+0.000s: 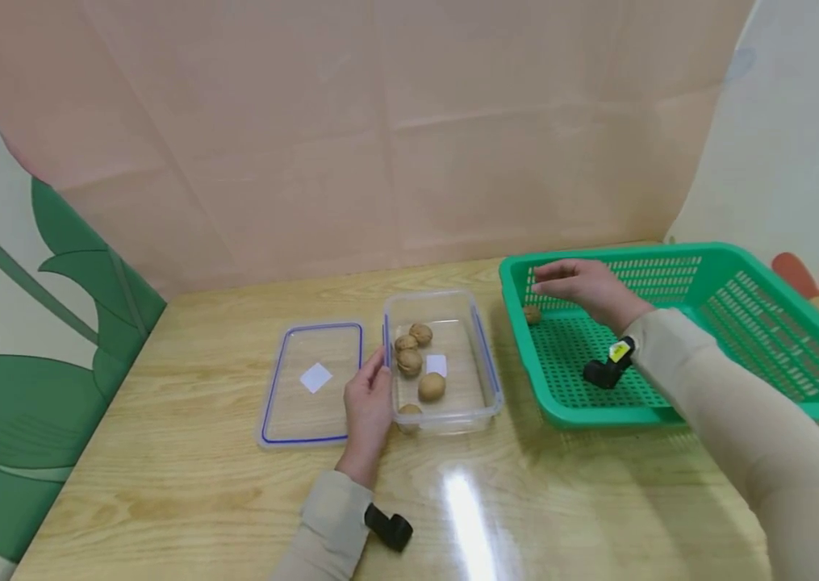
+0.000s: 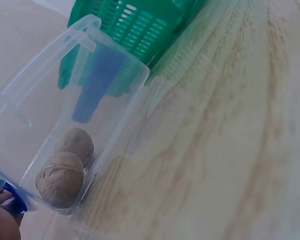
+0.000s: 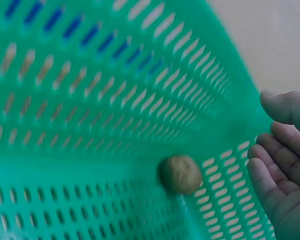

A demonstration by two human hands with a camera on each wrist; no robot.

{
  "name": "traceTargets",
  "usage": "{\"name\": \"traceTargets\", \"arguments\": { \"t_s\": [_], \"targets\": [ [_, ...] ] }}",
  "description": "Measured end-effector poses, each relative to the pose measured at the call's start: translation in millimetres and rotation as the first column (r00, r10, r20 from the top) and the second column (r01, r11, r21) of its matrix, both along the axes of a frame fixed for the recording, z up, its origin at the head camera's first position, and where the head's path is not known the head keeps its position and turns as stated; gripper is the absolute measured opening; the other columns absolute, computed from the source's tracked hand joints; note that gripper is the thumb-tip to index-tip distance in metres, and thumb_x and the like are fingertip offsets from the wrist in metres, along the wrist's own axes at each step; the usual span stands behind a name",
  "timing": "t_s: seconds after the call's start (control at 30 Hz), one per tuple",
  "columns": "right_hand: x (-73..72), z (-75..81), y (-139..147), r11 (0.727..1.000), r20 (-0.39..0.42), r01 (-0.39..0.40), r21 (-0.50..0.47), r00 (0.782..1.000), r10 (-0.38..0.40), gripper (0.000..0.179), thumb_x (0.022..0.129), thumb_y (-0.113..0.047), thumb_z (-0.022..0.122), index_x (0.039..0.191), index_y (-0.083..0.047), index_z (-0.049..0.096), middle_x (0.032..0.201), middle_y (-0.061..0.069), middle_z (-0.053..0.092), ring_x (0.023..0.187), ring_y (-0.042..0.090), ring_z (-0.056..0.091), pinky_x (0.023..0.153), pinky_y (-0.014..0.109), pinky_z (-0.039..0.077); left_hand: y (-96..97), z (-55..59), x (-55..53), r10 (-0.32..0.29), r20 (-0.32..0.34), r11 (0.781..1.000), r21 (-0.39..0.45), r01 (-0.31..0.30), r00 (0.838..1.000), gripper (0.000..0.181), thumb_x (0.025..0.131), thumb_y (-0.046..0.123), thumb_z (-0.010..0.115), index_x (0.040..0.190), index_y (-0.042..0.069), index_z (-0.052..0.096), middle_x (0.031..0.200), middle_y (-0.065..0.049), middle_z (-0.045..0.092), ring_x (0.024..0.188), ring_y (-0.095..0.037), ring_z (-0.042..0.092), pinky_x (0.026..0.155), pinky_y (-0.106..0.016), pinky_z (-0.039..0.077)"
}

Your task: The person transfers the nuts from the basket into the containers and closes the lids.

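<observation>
My left hand (image 1: 369,407) rests against the left side of a clear plastic container (image 1: 485,355), fingers along its wall. Inside the container lie several walnuts (image 1: 432,386), bunched toward its left side, and a white square label shows on its floor. In the left wrist view two walnuts (image 2: 61,179) show through the near wall. My right hand (image 1: 591,290) hovers over the back left of a green basket (image 1: 525,355), fingers extended and holding nothing. One walnut (image 3: 181,174) lies in the basket's corner, apart from the right hand's fingertips (image 3: 259,167).
A clear lid (image 1: 311,420) with a blue seal and a white label lies flat left of the container. The wooden table (image 1: 184,452) meets a pinkish wall covering (image 1: 271,161) at the back. Floral panels (image 1: 17,403) stand at both sides.
</observation>
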State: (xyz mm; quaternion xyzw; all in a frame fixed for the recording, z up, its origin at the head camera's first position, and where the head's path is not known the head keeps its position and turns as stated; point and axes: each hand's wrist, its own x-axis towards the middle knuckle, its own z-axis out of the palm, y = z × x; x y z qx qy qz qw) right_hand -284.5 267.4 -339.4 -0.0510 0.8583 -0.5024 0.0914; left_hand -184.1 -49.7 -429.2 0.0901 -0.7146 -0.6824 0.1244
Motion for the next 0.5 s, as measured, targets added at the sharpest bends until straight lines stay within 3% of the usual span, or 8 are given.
{"name": "traceTargets", "arguments": {
  "t_s": [0.17,0.5],
  "targets": [
    [-7.8,-9.3,3.5,0.998,0.007,-0.008,0.069,1.000,0.007,0.056,0.085,-0.024,0.066,0.130,0.004,0.047,0.131,0.024,0.050,0.118,0.033,0.047,0.103,0.051,0.037,0.2,0.5,-0.3,0.001,-0.003,1.000,-0.002,-0.001,1.000,0.035,0.088,0.006,0.053,0.123,0.009,0.059,0.127,-0.010,0.057,0.120,-0.023,0.051,0.100,-0.035,0.044],
    [-16.3,-24.8,3.7,0.992,0.083,-0.054,0.116,0.996,0.044,0.056,0.084,-0.023,0.066,0.131,0.002,0.046,0.131,0.024,0.048,0.120,0.037,0.043,0.104,0.057,0.032,-0.1,2.3,-0.6,0.000,0.011,1.000,0.004,0.000,1.000,0.036,0.089,0.006,0.052,0.123,0.010,0.059,0.128,-0.010,0.057,0.119,-0.023,0.052,0.099,-0.035,0.045]
  ]
}}
